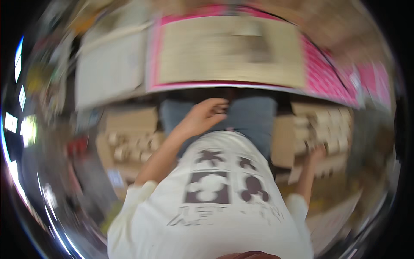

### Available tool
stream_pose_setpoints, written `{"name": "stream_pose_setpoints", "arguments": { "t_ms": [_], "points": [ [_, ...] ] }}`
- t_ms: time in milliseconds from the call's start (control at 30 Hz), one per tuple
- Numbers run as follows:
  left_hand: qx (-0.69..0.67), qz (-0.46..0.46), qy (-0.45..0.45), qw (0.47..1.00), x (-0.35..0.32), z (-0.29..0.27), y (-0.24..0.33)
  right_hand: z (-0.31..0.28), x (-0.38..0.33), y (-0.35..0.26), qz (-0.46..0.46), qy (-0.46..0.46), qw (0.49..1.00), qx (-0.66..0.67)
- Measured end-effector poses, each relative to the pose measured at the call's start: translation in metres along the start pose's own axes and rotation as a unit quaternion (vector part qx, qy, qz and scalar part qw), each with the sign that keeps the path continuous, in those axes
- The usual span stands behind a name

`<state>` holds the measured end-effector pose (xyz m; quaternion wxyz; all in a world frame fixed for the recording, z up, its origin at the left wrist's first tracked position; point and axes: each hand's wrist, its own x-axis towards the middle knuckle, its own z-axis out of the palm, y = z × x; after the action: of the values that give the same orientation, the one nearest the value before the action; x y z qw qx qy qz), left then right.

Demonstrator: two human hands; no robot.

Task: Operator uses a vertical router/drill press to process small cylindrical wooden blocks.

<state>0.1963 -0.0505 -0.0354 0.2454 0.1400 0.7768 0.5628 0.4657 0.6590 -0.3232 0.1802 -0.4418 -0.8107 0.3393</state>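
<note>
Two hands out: left hand [206, 115] empty, fingers loosely apart over jeans [254, 116]; right hand [318, 152] reached into a cardboard box [323, 129], fingers too blurry to tell, below the pink-edged bench [327, 77].

Heavy blur, prob. motion; left glare.

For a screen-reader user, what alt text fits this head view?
Blurred view down a seated person's pale printed shirt: left hand rests empty on a blue-trousered knee, right hand reaches into an open cardboard box of small pale items. A pink-edged table lies ahead.
</note>
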Motion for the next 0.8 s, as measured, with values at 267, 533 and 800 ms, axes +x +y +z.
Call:
{"name": "stream_pose_setpoints", "arguments": {
  "t_ms": [267,533,800],
  "points": [
    [-0.087,-0.032,0.297,0.950,-0.099,-0.041,-0.055,0.077,-0.200,-0.362,-0.078,-0.252,0.948,0.178],
    [-0.029,-0.183,0.604,0.776,-0.256,-0.073,-0.168,0.143,-0.275,-0.486,-0.196,-0.509,0.829,0.125],
    [0.103,-0.422,0.758,0.486,-0.421,-0.164,-0.302,0.172,-0.291,-0.506,-0.223,-0.567,0.788,0.088]
  ]
}}
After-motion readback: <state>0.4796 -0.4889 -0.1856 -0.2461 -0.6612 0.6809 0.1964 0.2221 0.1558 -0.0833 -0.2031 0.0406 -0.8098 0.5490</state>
